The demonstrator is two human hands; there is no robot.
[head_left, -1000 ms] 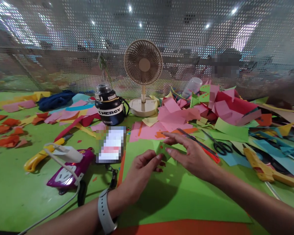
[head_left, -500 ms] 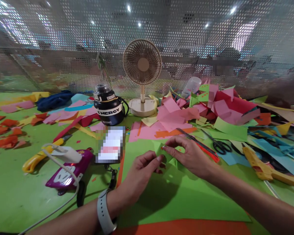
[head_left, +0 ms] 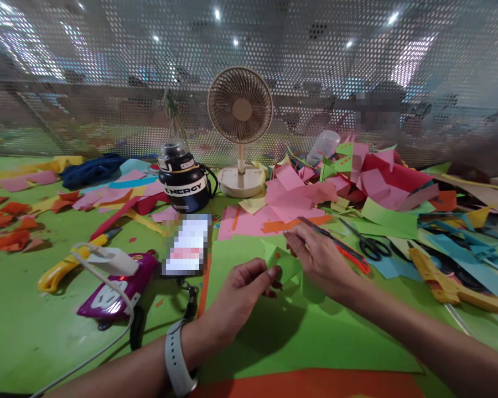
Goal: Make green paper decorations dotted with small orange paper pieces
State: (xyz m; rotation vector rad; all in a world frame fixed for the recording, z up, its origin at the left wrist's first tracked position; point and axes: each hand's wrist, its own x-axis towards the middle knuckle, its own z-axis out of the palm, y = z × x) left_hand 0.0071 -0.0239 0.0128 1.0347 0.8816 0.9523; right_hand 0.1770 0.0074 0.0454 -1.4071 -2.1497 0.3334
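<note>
My left hand [head_left: 249, 279], with a pale watch on its wrist, is closed in a pinch on the left edge of a small green paper piece [head_left: 288, 268]. The piece is folded or curved and carries small orange-red dots. My right hand [head_left: 317, 257] is raised just behind and right of it, thumb and forefinger pressed together; whatever they hold, if anything, is too small to make out. Both hands are above a large green paper sheet [head_left: 348, 337], which lies over orange paper [head_left: 315, 384].
Beyond my hands are a fan [head_left: 240, 108], a black bottle [head_left: 185, 185] and heaped coloured paper scraps [head_left: 301, 193]. A phone [head_left: 186, 246] and purple power strip [head_left: 120, 287] lie left. Scissors [head_left: 373, 249], a red-handled tool [head_left: 357, 260] and a yellow glue gun [head_left: 435, 279] lie right.
My right hand's fingertips have lifted off the green paper piece, moving slightly up and right. More of the piece and an orange-red dot now show. My left hand keeps its pinch.
</note>
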